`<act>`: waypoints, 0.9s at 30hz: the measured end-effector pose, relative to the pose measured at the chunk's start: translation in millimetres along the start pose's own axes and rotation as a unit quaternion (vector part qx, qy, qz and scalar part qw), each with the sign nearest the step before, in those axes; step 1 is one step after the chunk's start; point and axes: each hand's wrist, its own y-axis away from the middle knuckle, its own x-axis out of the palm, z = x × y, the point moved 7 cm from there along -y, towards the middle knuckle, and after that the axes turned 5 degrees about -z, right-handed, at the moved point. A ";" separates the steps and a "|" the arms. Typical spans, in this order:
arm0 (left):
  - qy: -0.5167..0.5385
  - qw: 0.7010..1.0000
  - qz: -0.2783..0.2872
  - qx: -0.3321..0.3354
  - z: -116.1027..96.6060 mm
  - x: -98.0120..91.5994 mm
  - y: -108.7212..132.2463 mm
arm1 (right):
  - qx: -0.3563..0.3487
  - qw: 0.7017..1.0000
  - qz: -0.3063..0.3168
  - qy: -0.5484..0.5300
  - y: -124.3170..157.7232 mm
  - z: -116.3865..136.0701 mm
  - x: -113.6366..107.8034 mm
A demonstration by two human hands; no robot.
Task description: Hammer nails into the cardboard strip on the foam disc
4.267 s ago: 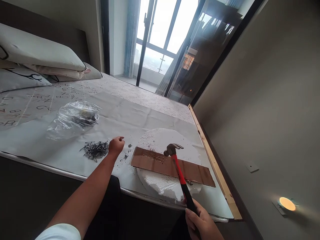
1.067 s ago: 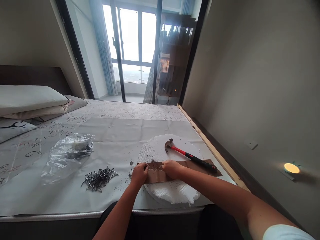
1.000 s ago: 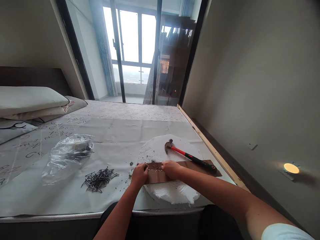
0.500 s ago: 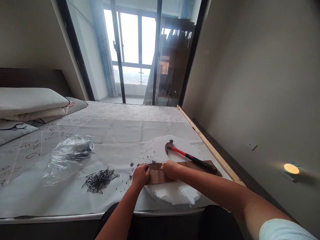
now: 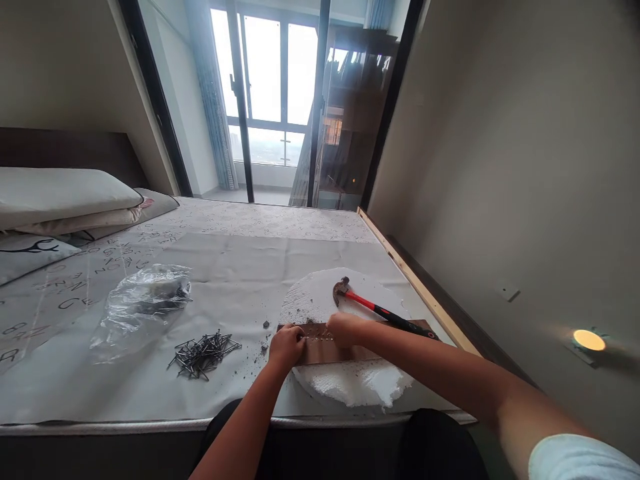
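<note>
Plainly, the brown board [image 5: 325, 352] is laid across the white foam disc [image 5: 350, 388]. Its left end is covered by the left hand [image 5: 287, 344], its middle by the right hand [image 5: 345, 328]. On both hands the fingers are curled; whether anything is grasped cannot be told. Behind, 1 hammer [image 5: 383, 311] is rested; leftward, nails [image 5: 204, 353] are heaped.

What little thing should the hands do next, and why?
Perhaps the right hand could brush the crumbs off the board: they lie scattered between it and the left hand, and the hammer is lying down, held by neither.
</note>
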 end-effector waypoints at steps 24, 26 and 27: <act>0.390 0.919 -0.011 -0.057 -9.6 12.0 0.8 | -0.034 0.994 0.034 0.094 24.8 6.1 -0.8; 0.387 0.921 -0.006 -0.054 -11.6 12.5 1.5 | -0.047 0.993 0.033 0.103 25.1 6.9 7.9; 0.386 0.921 -0.005 -0.057 -12.1 12.8 1.9 | -0.052 0.992 0.031 0.108 24.6 7.4 11.0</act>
